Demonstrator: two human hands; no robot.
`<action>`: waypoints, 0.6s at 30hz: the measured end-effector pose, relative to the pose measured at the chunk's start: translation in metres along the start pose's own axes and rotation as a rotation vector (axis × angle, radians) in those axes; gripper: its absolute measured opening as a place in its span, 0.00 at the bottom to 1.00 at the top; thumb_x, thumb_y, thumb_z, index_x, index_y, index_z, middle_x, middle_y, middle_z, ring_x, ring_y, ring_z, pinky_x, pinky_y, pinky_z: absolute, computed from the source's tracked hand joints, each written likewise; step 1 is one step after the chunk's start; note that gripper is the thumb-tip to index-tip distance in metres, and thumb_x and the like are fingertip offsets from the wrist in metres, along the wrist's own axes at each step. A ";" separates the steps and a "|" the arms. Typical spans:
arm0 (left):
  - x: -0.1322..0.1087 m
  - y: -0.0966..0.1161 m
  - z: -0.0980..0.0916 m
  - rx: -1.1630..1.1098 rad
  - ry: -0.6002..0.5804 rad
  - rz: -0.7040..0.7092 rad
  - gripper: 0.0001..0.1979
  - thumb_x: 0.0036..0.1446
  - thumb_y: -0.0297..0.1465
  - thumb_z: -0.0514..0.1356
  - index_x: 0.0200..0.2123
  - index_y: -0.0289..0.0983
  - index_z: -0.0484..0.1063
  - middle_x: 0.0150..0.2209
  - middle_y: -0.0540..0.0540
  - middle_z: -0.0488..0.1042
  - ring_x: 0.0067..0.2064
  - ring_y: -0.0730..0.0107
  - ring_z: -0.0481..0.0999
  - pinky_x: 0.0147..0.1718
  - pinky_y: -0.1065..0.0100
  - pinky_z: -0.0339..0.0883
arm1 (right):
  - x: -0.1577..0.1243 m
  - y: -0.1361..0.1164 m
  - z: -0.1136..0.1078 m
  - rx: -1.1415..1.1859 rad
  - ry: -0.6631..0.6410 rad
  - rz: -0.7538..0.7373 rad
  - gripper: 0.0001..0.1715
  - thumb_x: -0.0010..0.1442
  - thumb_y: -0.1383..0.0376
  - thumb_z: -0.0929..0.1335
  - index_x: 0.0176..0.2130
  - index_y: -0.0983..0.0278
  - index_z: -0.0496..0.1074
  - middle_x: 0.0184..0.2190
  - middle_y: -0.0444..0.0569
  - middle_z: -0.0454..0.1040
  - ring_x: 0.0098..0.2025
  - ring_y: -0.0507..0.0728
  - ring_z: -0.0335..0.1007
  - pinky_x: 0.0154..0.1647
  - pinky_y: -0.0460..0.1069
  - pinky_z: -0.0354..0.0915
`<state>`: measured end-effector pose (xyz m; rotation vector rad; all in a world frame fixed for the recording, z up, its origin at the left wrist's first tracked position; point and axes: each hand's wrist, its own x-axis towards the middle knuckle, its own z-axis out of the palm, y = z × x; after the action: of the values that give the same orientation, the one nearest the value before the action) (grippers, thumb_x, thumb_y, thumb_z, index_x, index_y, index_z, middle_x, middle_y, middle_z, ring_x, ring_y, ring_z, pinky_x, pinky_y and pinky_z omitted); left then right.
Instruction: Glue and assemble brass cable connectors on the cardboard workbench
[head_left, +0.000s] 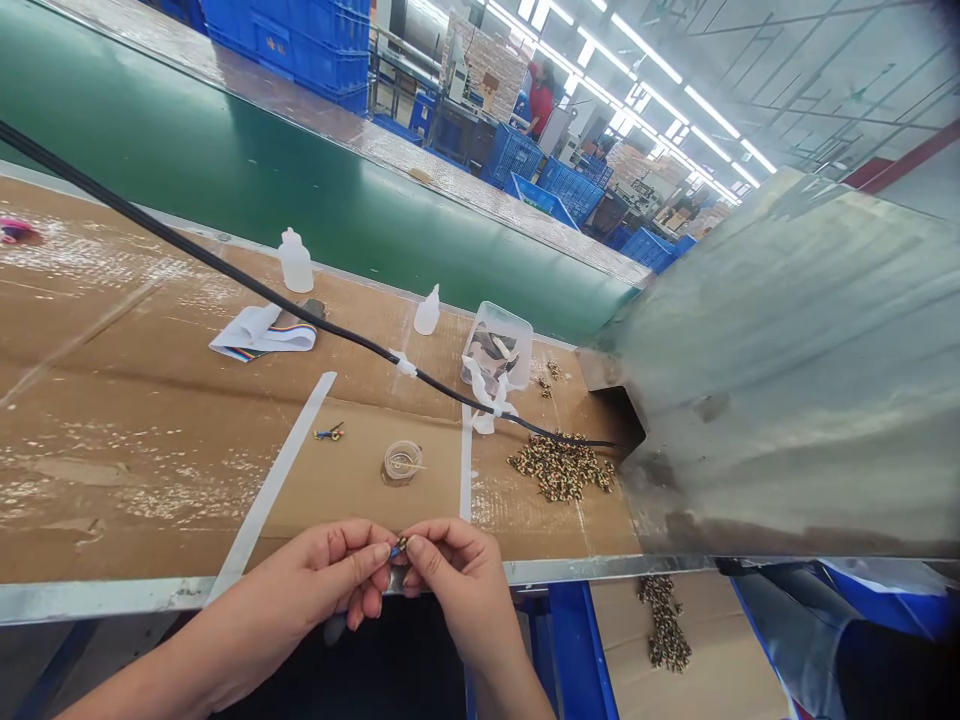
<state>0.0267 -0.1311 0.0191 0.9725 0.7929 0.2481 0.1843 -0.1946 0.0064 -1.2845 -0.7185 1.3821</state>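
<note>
My left hand (330, 570) and my right hand (450, 565) meet at the table's front edge. Between their fingertips they pinch a small blue and dark piece (398, 547), too small to make out fully. Beyond the hands a small round clear cup (403, 461) with a thin stick across it stands on the cardboard. To its left lies a similar small blue and dark piece (329, 433). A large pile of small black and gold parts (564, 466) lies to the right.
A black cable (352, 338) crosses above the table into a metal housing (780, 400). Further back are two white bottles (297, 264), a clear tub (499, 345), folded white cloth (262, 333) and a green conveyor belt (300, 190). A person in red (541, 98) is far off.
</note>
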 end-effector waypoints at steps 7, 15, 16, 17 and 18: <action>0.000 -0.007 0.000 -0.034 -0.023 -0.006 0.22 0.57 0.49 0.58 0.29 0.35 0.68 0.24 0.50 0.68 0.26 0.74 0.63 0.25 0.73 0.56 | 0.000 -0.001 0.004 -0.026 -0.005 -0.030 0.17 0.54 0.54 0.74 0.32 0.67 0.77 0.24 0.46 0.75 0.23 0.47 0.67 0.26 0.42 0.68; -0.007 0.016 -0.060 0.490 0.488 0.229 0.22 0.52 0.50 0.59 0.38 0.37 0.72 0.27 0.49 0.72 0.29 0.67 0.69 0.30 0.68 0.62 | 0.002 0.001 -0.034 -0.327 0.183 -0.223 0.14 0.58 0.56 0.71 0.35 0.65 0.77 0.29 0.45 0.73 0.25 0.48 0.70 0.27 0.43 0.67; -0.007 0.019 -0.072 0.663 0.604 0.252 0.20 0.53 0.48 0.59 0.38 0.38 0.73 0.28 0.49 0.73 0.30 0.66 0.70 0.32 0.67 0.62 | 0.003 0.001 -0.040 -0.320 0.188 -0.220 0.14 0.58 0.56 0.71 0.36 0.65 0.77 0.27 0.45 0.73 0.25 0.48 0.70 0.28 0.43 0.67; -0.008 0.022 -0.082 0.783 0.717 0.272 0.19 0.53 0.47 0.58 0.37 0.39 0.74 0.27 0.49 0.74 0.29 0.65 0.69 0.31 0.67 0.61 | 0.004 0.001 -0.046 -0.289 0.180 -0.203 0.14 0.58 0.56 0.71 0.36 0.65 0.76 0.25 0.44 0.73 0.25 0.49 0.70 0.28 0.43 0.67; -0.008 0.023 -0.089 0.809 0.753 0.276 0.18 0.53 0.47 0.58 0.38 0.39 0.75 0.29 0.49 0.74 0.30 0.65 0.69 0.31 0.66 0.61 | 0.004 0.001 -0.050 -0.252 0.164 -0.182 0.15 0.58 0.56 0.71 0.37 0.65 0.75 0.23 0.43 0.73 0.24 0.49 0.71 0.28 0.43 0.68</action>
<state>-0.0377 -0.0647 0.0140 1.8006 1.5052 0.5748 0.2317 -0.2017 -0.0078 -1.4703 -0.8932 1.0505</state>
